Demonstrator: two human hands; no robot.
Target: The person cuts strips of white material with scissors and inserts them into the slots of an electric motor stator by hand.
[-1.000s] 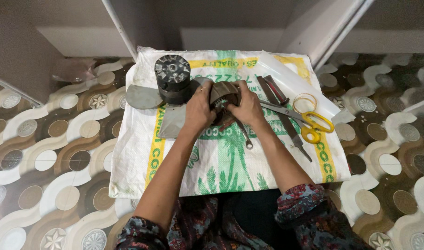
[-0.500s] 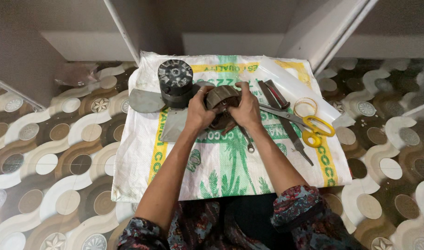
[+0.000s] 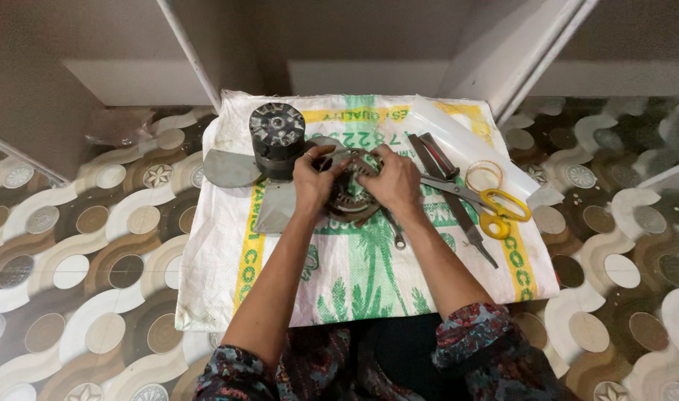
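Now | left hand [image 3: 313, 182] and right hand [image 3: 393, 180] — fingers clasped round ribbed round metal stator [image 3: 352, 194] | on woven sack [image 3: 354, 260]

Round toothed motor core [image 3: 351, 194] (dark, flat)

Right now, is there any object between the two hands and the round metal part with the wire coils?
Nothing visible: the left hand and right hand already hold the round dark metal coil part from both sides, on the white woven sack.
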